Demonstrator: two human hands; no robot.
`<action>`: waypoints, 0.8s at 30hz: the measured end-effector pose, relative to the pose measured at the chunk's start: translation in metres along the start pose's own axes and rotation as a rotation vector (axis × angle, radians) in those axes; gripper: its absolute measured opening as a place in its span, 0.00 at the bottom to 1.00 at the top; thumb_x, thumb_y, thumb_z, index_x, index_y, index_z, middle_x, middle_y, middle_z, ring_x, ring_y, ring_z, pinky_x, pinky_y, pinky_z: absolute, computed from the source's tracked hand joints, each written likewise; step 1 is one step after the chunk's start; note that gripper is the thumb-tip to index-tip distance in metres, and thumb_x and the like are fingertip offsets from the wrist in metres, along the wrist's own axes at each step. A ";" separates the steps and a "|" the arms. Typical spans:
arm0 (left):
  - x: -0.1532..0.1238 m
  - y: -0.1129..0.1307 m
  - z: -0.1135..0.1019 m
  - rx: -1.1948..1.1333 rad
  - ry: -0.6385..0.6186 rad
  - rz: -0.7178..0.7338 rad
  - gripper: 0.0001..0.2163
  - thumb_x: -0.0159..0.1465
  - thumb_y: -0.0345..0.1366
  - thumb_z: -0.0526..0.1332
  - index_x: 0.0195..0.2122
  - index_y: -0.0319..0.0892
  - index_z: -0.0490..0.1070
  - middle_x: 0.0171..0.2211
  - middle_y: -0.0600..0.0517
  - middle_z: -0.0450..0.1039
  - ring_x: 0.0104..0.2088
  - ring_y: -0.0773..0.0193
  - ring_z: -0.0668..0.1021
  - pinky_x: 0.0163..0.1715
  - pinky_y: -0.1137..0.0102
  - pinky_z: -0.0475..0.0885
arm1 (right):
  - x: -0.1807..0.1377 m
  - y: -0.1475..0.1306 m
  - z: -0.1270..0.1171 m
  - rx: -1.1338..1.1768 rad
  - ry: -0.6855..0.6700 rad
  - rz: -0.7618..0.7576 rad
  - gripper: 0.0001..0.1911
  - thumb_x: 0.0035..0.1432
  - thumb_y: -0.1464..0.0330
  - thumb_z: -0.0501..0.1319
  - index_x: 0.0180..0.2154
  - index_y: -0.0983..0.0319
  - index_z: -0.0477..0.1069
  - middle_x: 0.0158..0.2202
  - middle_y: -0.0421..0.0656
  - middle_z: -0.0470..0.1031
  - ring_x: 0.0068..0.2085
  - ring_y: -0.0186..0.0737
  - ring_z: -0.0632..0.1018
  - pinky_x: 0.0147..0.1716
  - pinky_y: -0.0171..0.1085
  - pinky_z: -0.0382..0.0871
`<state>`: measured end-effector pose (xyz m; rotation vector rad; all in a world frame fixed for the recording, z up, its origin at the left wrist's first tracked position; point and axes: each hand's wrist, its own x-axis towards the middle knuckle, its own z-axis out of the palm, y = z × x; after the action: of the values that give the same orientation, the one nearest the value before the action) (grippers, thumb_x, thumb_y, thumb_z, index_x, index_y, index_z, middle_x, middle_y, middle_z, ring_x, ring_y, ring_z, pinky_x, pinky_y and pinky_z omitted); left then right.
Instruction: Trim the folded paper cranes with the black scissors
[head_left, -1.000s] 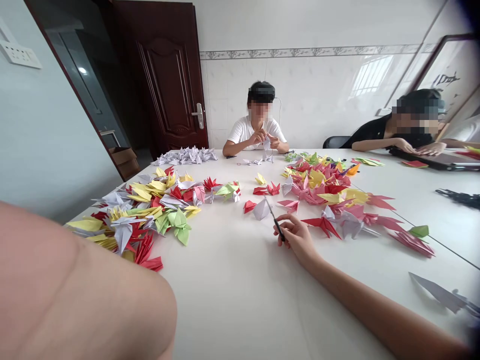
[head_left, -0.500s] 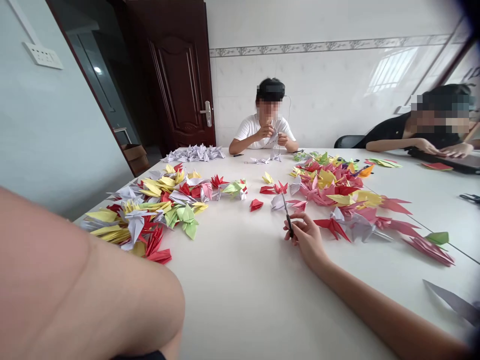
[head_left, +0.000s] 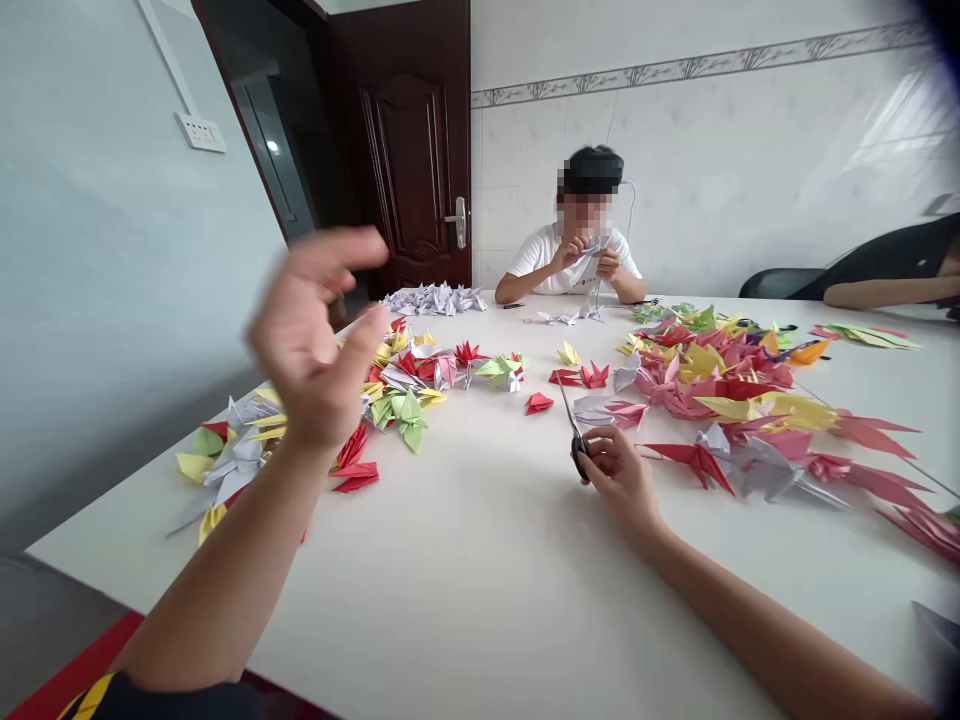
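A white table (head_left: 450, 580) backs slim, silver-bladed scissors (head_left: 577, 443) (black handles)

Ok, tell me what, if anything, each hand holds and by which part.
The right hand holds the scissors by the black handle; the left hand appears to hold nothing.

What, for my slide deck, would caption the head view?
Left hand raised, right hand holding scissors, folded paper on the table.

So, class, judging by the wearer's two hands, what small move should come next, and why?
Perhaps lower the left hand toward the small red folded paper: that hand is raised and looks empty, though blurred, while the right hand holds scissors near that piece.
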<state>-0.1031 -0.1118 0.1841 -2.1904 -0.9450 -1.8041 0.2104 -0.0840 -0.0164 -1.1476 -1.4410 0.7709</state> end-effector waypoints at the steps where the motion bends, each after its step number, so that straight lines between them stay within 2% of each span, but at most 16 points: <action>1: -0.006 -0.008 0.003 0.029 -0.070 -0.018 0.12 0.66 0.34 0.59 0.50 0.43 0.72 0.52 0.48 0.71 0.53 0.56 0.73 0.54 0.58 0.70 | 0.000 0.000 0.000 -0.008 -0.007 0.005 0.16 0.56 0.56 0.64 0.42 0.57 0.65 0.27 0.38 0.69 0.24 0.35 0.71 0.23 0.34 0.65; 3: -0.023 -0.031 0.008 0.127 -0.292 -0.138 0.10 0.60 0.28 0.59 0.42 0.44 0.75 0.48 0.50 0.74 0.52 0.56 0.75 0.52 0.61 0.71 | 0.000 0.001 -0.001 -0.019 -0.013 0.011 0.16 0.56 0.56 0.64 0.42 0.57 0.65 0.27 0.38 0.70 0.24 0.34 0.72 0.24 0.34 0.65; 5: -0.046 -0.059 0.011 0.238 -0.498 -0.339 0.12 0.55 0.26 0.58 0.38 0.43 0.76 0.48 0.50 0.73 0.51 0.54 0.75 0.49 0.62 0.72 | 0.000 0.002 -0.001 -0.024 -0.014 0.010 0.16 0.57 0.56 0.64 0.42 0.57 0.65 0.27 0.38 0.70 0.24 0.34 0.71 0.24 0.34 0.65; 7: -0.070 -0.086 0.012 0.311 -0.586 -0.489 0.14 0.52 0.26 0.59 0.38 0.44 0.76 0.46 0.49 0.73 0.48 0.54 0.76 0.46 0.63 0.74 | 0.001 0.004 -0.001 -0.024 -0.016 0.007 0.17 0.57 0.56 0.64 0.41 0.58 0.65 0.27 0.38 0.70 0.24 0.34 0.71 0.24 0.34 0.65; 10: -0.097 -0.113 0.015 0.388 -0.685 -0.515 0.16 0.49 0.26 0.62 0.39 0.45 0.77 0.45 0.49 0.74 0.49 0.52 0.75 0.50 0.61 0.71 | 0.001 0.008 -0.001 -0.017 -0.027 -0.001 0.17 0.57 0.55 0.64 0.42 0.58 0.65 0.28 0.38 0.70 0.24 0.34 0.71 0.23 0.34 0.65; 15: -0.113 -0.127 0.025 0.412 -0.722 -0.525 0.17 0.49 0.25 0.64 0.40 0.43 0.78 0.48 0.46 0.76 0.49 0.50 0.76 0.53 0.59 0.69 | 0.001 0.009 -0.001 -0.031 -0.047 -0.015 0.17 0.57 0.55 0.63 0.42 0.58 0.65 0.28 0.39 0.70 0.25 0.35 0.71 0.24 0.34 0.64; 18: -0.117 -0.128 0.030 0.378 -0.695 -0.497 0.19 0.49 0.25 0.65 0.43 0.42 0.78 0.50 0.44 0.76 0.52 0.47 0.75 0.56 0.56 0.68 | 0.000 0.009 0.000 -0.056 -0.051 -0.027 0.16 0.57 0.56 0.63 0.41 0.58 0.66 0.28 0.39 0.70 0.25 0.34 0.71 0.24 0.34 0.64; 24: -0.116 -0.113 0.039 0.277 -0.551 -0.446 0.13 0.53 0.38 0.70 0.40 0.44 0.79 0.46 0.46 0.77 0.47 0.49 0.78 0.51 0.57 0.71 | 0.000 0.007 0.003 -0.054 -0.104 -0.048 0.15 0.57 0.58 0.63 0.40 0.59 0.66 0.27 0.38 0.69 0.22 0.32 0.69 0.23 0.33 0.62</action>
<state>-0.1423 -0.0463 0.0359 -2.4655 -1.7906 -1.0881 0.2092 -0.0810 -0.0231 -1.1242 -1.5785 0.7715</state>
